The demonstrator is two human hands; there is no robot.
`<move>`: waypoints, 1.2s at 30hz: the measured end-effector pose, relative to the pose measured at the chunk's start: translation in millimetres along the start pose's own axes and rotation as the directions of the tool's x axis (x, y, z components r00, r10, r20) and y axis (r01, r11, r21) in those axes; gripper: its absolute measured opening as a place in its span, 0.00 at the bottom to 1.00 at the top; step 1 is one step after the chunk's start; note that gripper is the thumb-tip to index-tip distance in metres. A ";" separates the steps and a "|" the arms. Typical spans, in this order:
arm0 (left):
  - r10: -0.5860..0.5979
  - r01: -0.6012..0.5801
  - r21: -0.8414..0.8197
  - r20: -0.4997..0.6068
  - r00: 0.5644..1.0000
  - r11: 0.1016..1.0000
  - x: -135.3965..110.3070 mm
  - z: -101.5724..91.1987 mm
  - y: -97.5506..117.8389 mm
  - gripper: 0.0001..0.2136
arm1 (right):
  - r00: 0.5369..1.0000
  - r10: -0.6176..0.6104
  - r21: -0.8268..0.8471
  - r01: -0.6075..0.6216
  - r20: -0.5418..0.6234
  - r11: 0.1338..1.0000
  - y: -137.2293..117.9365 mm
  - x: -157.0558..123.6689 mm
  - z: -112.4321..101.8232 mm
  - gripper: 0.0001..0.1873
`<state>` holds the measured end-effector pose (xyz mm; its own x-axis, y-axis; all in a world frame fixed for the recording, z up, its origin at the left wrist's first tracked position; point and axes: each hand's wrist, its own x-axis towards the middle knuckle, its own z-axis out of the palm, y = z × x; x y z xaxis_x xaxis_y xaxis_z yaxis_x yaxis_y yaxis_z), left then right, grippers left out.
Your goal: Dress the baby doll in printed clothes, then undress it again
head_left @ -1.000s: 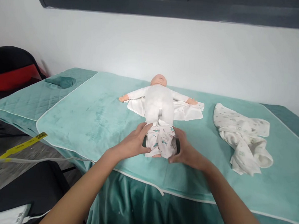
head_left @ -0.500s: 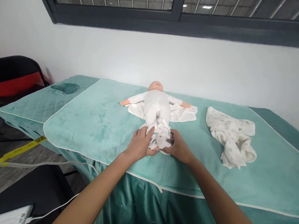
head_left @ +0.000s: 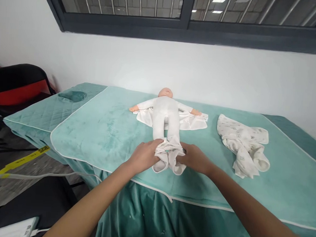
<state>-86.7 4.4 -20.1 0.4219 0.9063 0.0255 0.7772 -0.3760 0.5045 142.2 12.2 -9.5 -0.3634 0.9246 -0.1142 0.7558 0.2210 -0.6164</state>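
A baby doll [head_left: 166, 107] with a white cloth body lies on its back, head toward the wall and arms spread. Bunched around the lower ends of its legs are white patterned baby pants [head_left: 169, 152]. My left hand [head_left: 145, 155] grips the pants at their left edge, and my right hand [head_left: 195, 158] grips them at the right edge. The doll's feet are hidden inside the fabric. Under the doll's arms and back a white garment [head_left: 192, 121] is spread out.
A crumpled white patterned garment [head_left: 242, 144] lies to the right on the green bed cover [head_left: 101, 129]. On the left are a face hole [head_left: 72, 95], a red-and-black chair [head_left: 19, 83], a cable [head_left: 51, 174] and a white power bank [head_left: 17, 228].
Both hands have drawn the pants down the doll's legs toward me. More of the white legs shows, and the pant legs now hang past the feet.
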 end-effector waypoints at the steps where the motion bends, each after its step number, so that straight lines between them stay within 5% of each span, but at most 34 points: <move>1: -0.009 0.010 -0.052 0.013 1.000 0.999 -2.6 -4.0 1.9 0.25 | 1.000 -0.005 0.026 0.004 0.015 1.000 -3.4 -4.1 -2.9 0.09; 7: 0.127 -0.064 -0.468 0.104 0.986 0.881 -9.0 -30.4 6.0 0.21 | 0.947 -0.017 0.232 -0.061 0.321 0.971 -24.4 -18.1 -22.8 0.10; 14: 0.301 -0.184 -0.360 0.303 0.904 0.915 -21.5 -71.3 15.8 0.19 | 0.838 -0.044 0.078 0.001 0.543 0.997 -51.7 -23.8 -53.4 0.13; 17: 0.305 -0.246 -0.186 0.446 0.841 0.951 -28.2 -84.5 20.8 0.29 | 0.855 0.021 -0.220 0.110 0.518 0.969 -60.6 -24.2 -62.4 0.18; 20: 0.189 -0.238 0.036 0.500 0.845 0.971 -34.1 -94.8 28.5 0.35 | 0.888 0.012 -0.460 0.226 0.459 0.859 -71.6 -24.9 -69.7 0.22; 25: 0.172 -0.241 0.141 0.383 0.908 0.960 -38.2 -111.7 47.0 0.11 | 0.926 -0.098 -0.701 0.341 0.363 0.626 -91.6 -29.2 -84.3 0.20; 27: 0.169 -0.237 0.197 0.309 0.936 0.951 -37.3 -114.6 52.8 0.10 | 0.928 -0.156 -0.739 0.364 0.338 0.567 -97.2 -32.3 -89.5 0.18; 36: 0.296 -0.338 0.315 0.176 0.939 0.887 -27.8 -96.4 59.4 0.04 | 0.915 -0.319 -0.566 0.402 0.245 0.720 -106.3 -42.0 -94.6 0.22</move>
<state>-97.3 -24.5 92.4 0.7080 0.7059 0.0214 0.6937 -0.7008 0.1666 128.6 -20.7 134.5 -0.7074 0.6999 -0.0987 0.7059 0.7066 -0.0485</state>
